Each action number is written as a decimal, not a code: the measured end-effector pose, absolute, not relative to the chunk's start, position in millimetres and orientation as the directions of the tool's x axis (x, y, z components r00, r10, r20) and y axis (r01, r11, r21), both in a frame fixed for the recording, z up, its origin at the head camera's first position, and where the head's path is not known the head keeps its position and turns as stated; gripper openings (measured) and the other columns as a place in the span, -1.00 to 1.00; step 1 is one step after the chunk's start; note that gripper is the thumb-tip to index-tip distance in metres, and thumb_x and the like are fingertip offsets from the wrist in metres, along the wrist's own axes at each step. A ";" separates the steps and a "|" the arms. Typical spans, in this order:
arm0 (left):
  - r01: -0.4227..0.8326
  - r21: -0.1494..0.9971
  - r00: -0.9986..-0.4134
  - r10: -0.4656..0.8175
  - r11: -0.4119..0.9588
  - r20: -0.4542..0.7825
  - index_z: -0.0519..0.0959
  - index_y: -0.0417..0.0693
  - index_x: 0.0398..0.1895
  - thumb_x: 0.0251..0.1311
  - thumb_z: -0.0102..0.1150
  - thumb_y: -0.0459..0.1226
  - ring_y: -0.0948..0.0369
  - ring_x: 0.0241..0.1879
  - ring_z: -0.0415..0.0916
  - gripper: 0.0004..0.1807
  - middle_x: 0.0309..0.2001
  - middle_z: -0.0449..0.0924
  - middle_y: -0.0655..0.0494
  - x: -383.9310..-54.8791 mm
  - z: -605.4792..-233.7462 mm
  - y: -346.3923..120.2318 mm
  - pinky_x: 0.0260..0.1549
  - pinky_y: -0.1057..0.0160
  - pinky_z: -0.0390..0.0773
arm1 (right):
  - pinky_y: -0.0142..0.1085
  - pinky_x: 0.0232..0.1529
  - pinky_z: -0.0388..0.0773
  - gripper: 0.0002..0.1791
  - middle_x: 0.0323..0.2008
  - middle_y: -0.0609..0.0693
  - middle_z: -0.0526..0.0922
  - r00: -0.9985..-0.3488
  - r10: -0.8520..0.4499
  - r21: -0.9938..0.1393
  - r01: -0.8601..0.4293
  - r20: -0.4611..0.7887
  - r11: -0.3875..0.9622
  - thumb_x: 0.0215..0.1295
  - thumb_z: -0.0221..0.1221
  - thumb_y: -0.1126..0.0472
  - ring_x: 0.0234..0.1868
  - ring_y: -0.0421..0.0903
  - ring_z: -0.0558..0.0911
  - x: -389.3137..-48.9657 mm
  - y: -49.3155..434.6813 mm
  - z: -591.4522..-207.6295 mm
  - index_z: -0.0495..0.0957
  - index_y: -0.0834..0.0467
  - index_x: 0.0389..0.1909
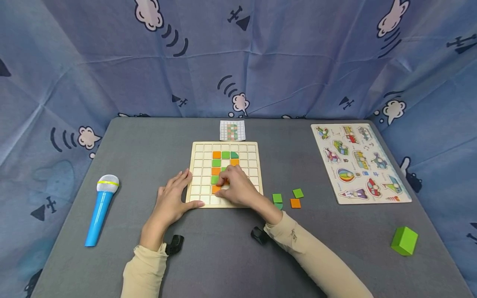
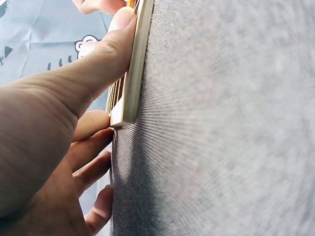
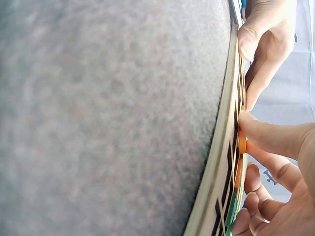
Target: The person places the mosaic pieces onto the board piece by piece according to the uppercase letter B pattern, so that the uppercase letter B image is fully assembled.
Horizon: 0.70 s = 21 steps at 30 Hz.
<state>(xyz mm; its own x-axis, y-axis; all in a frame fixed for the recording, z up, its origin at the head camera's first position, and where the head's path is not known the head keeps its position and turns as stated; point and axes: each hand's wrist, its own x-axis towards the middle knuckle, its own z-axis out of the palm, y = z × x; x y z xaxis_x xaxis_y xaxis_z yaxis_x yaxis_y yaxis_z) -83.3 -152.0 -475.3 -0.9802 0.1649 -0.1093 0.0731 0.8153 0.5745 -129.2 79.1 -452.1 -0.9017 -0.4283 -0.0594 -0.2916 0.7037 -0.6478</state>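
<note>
A wooden grid board (image 1: 201,169) holds green and orange square tiles in its middle columns, with a rounded teal piece (image 1: 234,155) at the top. My right hand (image 1: 238,188) is over the lower part of the board and hides some of the cells. Between its thumb and index finger it pinches an orange tile (image 3: 242,142) at the board's surface. My left hand (image 1: 172,202) spans the near left corner, its thumb (image 2: 115,42) along the near edge and its fingers straight against the left side.
Right of the board lie green tiles (image 1: 298,193), an orange tile (image 1: 295,203) and a teal piece (image 1: 278,205). A pattern card (image 1: 232,130) lies behind it. A toy microphone (image 1: 101,211) is at left; a picture puzzle board (image 1: 359,163) and a green block (image 1: 404,241) are at right.
</note>
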 end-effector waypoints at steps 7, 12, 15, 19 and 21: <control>0.069 0.575 -0.980 0.165 0.815 -0.115 0.19 -0.06 0.69 0.06 0.61 0.08 -0.10 0.68 0.04 0.18 0.71 0.08 -0.03 -83.3 -475.1 -152.6 0.13 -0.14 0.20 | -0.20 -0.06 0.38 -0.82 -0.17 0.00 0.68 -0.905 -0.420 -0.655 -0.282 -0.061 0.701 0.08 0.62 0.24 -0.13 -0.03 0.44 -131.1 75.2 -453.7 0.77 0.08 -0.42; 0.068 0.577 -0.979 0.167 0.814 -0.120 0.19 -0.07 0.69 0.07 0.60 0.08 -0.10 0.68 0.03 0.17 0.71 0.08 -0.03 -83.2 -474.6 -152.5 0.13 -0.14 0.19 | -0.17 -0.02 0.37 -0.82 -0.17 0.00 0.68 -0.906 -0.420 -0.654 -0.281 -0.061 0.702 0.07 0.63 0.22 -0.12 -0.03 0.44 -131.2 76.3 -454.2 0.79 0.08 -0.40; 0.068 0.577 -0.978 0.168 0.814 -0.121 0.19 -0.08 0.68 0.07 0.60 0.08 -0.11 0.68 0.03 0.17 0.71 0.08 -0.04 -82.9 -474.1 -152.2 0.12 -0.14 0.20 | -0.14 0.04 0.39 -0.82 -0.14 0.00 0.68 -0.906 -0.417 -0.658 -0.272 -0.070 0.702 0.06 0.63 0.21 -0.07 -0.02 0.46 -131.1 78.5 -454.1 0.81 0.08 -0.36; 0.069 0.580 -0.978 0.168 0.812 -0.120 0.19 -0.08 0.68 0.07 0.60 0.07 -0.11 0.68 0.03 0.17 0.71 0.07 -0.04 -82.7 -473.6 -152.3 0.12 -0.13 0.19 | -0.10 0.10 0.39 -0.81 -0.09 -0.01 0.70 -0.902 -0.423 -0.670 -0.265 -0.081 0.693 0.07 0.63 0.21 -0.02 -0.01 0.46 -131.0 82.8 -453.1 0.84 0.08 -0.29; 0.068 0.581 -0.978 0.169 0.811 -0.121 0.19 -0.08 0.69 0.08 0.60 0.07 -0.11 0.68 0.03 0.17 0.71 0.07 -0.04 -82.8 -473.3 -152.4 0.13 -0.13 0.19 | -0.08 0.13 0.38 -0.80 -0.08 -0.02 0.70 -0.898 -0.432 -0.679 -0.268 -0.080 0.684 0.09 0.62 0.22 0.00 0.00 0.46 -130.6 86.3 -452.7 0.85 0.07 -0.25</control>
